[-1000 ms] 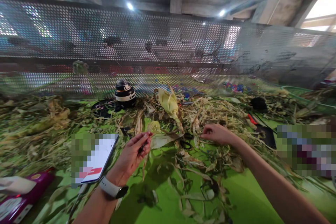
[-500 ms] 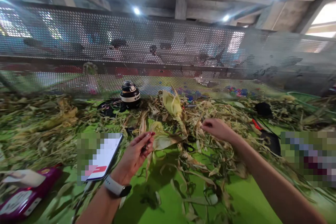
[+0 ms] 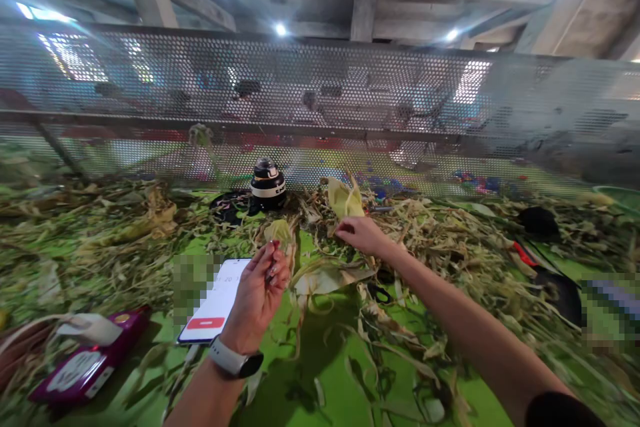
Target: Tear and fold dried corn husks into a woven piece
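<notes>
My left hand (image 3: 265,273), with a grey-banded watch (image 3: 235,357) on its wrist, is closed in a pinch over the green surface. A thin, pale yellow-green husk-like leaf piece (image 3: 278,231) rises from its fingertips. To the right, my right hand (image 3: 364,235) has its thumb and fingers pressed together; whatever they pinch is too small to make out. Directly behind it stands a pale yellow, flower-shaped bundle of husk-like leaves (image 3: 344,196), its lower part hidden by the hand. A broad pale leaf strip (image 3: 330,279) lies below, between both hands.
Dry leaf strips (image 3: 440,240) litter the green tabletop (image 3: 310,327). A lit phone (image 3: 213,310) lies beside my left wrist, with a purple device (image 3: 95,360) further left. Behind stand a black-and-white round container (image 3: 268,187) and a perforated metal screen (image 3: 320,107). Black scissor handles (image 3: 379,292) show among the leaves.
My right hand has moved left, in front of the flower-shaped bundle. My left hand has shifted slightly left, carrying the leaf piece. The view has turned a little left.
</notes>
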Demonstrator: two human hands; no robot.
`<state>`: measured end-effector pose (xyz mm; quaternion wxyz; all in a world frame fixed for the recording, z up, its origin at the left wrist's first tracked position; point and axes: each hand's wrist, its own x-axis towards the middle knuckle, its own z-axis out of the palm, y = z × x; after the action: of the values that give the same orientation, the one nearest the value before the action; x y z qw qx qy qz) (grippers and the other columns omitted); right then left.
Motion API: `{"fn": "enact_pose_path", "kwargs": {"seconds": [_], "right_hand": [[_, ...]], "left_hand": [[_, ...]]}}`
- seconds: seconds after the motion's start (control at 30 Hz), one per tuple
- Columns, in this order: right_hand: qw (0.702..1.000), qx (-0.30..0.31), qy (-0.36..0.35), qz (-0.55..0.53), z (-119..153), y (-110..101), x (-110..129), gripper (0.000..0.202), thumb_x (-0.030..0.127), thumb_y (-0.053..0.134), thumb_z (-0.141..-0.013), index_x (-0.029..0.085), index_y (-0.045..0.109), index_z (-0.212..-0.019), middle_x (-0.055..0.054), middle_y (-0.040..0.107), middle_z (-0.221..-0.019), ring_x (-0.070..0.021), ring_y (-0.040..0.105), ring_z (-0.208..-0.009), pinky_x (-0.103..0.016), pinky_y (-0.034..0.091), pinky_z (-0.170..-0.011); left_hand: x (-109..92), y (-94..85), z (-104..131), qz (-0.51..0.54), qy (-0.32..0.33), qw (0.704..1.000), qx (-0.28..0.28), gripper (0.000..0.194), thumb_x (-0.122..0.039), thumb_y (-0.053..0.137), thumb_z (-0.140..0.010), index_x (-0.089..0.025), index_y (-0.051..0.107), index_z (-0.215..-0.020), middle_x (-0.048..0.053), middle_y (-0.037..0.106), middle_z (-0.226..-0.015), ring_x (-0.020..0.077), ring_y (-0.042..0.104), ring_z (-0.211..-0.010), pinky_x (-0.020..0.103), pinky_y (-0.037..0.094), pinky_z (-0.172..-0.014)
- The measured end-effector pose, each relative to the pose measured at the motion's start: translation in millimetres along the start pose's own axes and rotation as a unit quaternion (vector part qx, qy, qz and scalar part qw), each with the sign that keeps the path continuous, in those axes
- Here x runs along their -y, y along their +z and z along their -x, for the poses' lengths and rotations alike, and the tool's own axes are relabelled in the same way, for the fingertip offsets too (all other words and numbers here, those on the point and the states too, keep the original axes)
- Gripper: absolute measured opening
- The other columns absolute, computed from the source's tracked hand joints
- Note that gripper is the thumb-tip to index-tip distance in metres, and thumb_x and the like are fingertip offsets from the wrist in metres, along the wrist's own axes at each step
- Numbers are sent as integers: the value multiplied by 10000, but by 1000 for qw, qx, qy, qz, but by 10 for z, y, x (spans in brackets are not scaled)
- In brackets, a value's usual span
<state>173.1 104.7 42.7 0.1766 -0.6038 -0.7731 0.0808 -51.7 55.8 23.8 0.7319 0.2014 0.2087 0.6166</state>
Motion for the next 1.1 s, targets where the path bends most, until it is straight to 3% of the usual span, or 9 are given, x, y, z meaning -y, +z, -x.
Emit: {"fn": "enact_pose_path", "kwargs": {"seconds": [0.17,0.37,0.47,0.57,0.7,0.77,0.8,0.93,1.1], "right_hand": [[999,24,-28,30,-399,339,349,197,286,559,-873,177,620,-1026,-76,610,-1095,-220,586,-957,-347,490,-795],[1000,18,-21,-2,-603,565,409,222,294,489,-922,220,566,-1117,-72,552,-1194,-178,578,-976,-362,501,-831],[998,-20,-10,-57,-691,285,361,180,271,525,-896,156,616,-1000,-90,615,-1076,-191,594,-918,-359,497,-807],[989,-71,-14,-127,-691,-275,304,149,245,531,-869,129,617,-831,-61,670,-851,-176,613,-811,-322,490,-751],[964,-129,-46,-226,-400,-1054,238,180,316,462,-903,169,565,-898,-52,679,-917,-133,626,-819,-276,493,-726],[926,-171,-77,-328,-178,-1272,196,176,356,532,-863,183,565,-865,-40,681,-865,-135,630,-784,-288,493,-716],[928,-161,-73,-327,-67,-1324,170,184,367,564,-839,184,570,-826,-29,678,-795,-133,627,-732,-292,493,-699],[974,18,-17,-226,293,-1273,57,222,343,696,-708,175,571,-633,17,606,-557,-115,566,-532,-275,471,-575],[944,64,4,-325,554,-1141,46,171,314,657,-731,171,570,-703,23,631,-618,-81,535,-521,-215,445,-503]], "left_hand": [[23,-40,-42,-4,7,1000,-5,52,-69,641,-709,-98,640,-752,-47,509,-558,2,397,-403,90,324,-354],[42,-45,-52,-2,5,1000,-6,68,-52,648,-691,-109,626,-722,-33,534,-576,8,429,-420,88,320,-364],[45,-39,-50,-3,7,1000,-7,64,-66,651,-700,-109,631,-743,-36,529,-576,8,423,-416,87,321,-362],[49,-47,-56,-2,-1,1000,-9,61,-76,645,-718,-104,645,-772,-34,530,-576,7,416,-412,84,330,-355],[60,-67,-68,-1,-8,1000,-11,79,-70,650,-720,-103,654,-791,-30,540,-577,13,424,-409,90,338,-347],[69,-71,-72,0,-4,1000,-7,80,-56,653,-712,-101,649,-777,-26,553,-585,12,432,-415,88,339,-351],[75,-69,-71,-1,-4,1000,-4,75,-53,652,-709,-100,646,-767,-25,559,-587,11,436,-417,87,341,-355],[113,-39,-45,-11,-24,1000,0,59,-53,660,-697,-101,641,-724,-27,571,-569,9,445,-413,86,339,-356],[170,26,24,-37,-58,998,14,78,-43,688,-668,-90,651,-718,-17,600,-566,13,462,-409,89,337,-350]]}}
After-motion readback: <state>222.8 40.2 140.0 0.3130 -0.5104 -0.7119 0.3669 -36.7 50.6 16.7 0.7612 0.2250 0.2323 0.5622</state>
